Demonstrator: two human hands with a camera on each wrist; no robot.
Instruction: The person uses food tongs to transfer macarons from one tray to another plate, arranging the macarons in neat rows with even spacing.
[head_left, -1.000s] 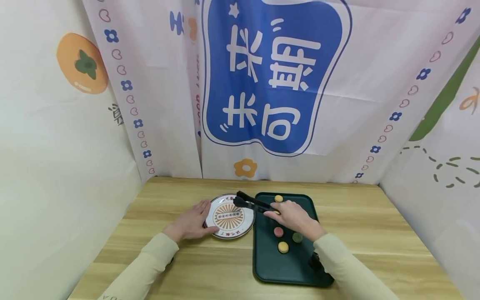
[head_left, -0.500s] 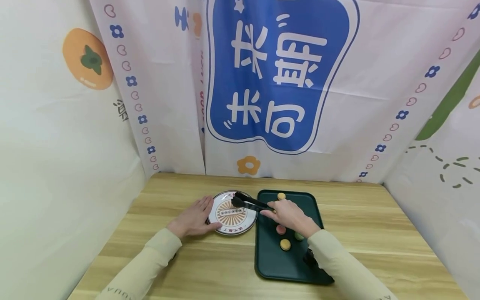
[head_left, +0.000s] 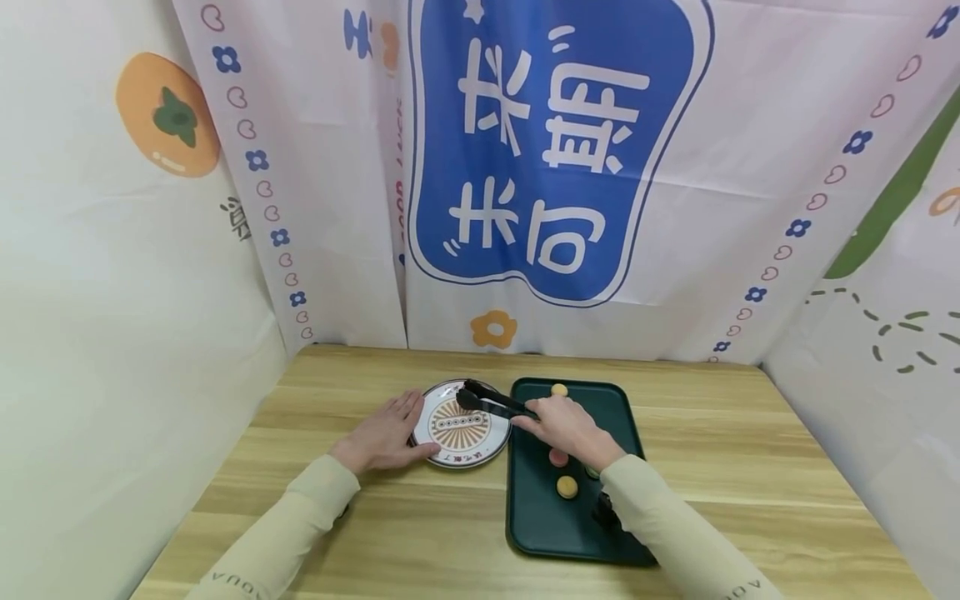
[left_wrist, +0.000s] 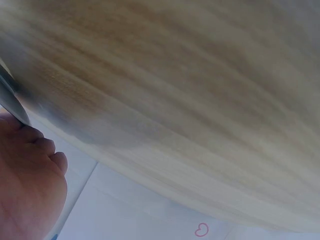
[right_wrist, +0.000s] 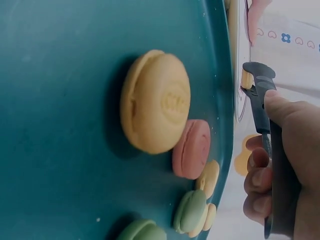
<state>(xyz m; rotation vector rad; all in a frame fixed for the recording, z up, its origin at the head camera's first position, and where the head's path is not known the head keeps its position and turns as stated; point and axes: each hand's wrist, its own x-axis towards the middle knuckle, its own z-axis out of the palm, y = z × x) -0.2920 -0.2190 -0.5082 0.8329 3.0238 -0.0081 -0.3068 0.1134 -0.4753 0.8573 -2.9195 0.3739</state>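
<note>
My right hand (head_left: pixel 566 429) grips black tongs (head_left: pixel 497 404) by the handles, their tips over the back part of a round white plate (head_left: pixel 489 442). In the right wrist view a yellow macaron (right_wrist: pixel 246 80) sits between the tong tips. My left hand (head_left: pixel 381 437) touches the plate's left rim, thumb spread along the front edge and fingers toward the back. On the dark green tray (head_left: pixel 551 533) lie a yellow macaron (head_left: pixel 567 487) in front, a pink macaron (head_left: pixel 558 457) and, partly hidden by my right arm, a green macaron (head_left: pixel 592 472).
Another yellow macaron (head_left: pixel 559 390) lies near the tray's back edge. The right wrist view shows several macarons toward one end of the tray. The wooden table (head_left: pixel 420 533) meets a printed cloth (head_left: pixel 675 275) at the back, with cloth walls on both sides.
The tongs and my right hand have shifted slightly left over the plate. My left hand remains at the plate's rim; the whole scene also shifts a little with the head camera.
</note>
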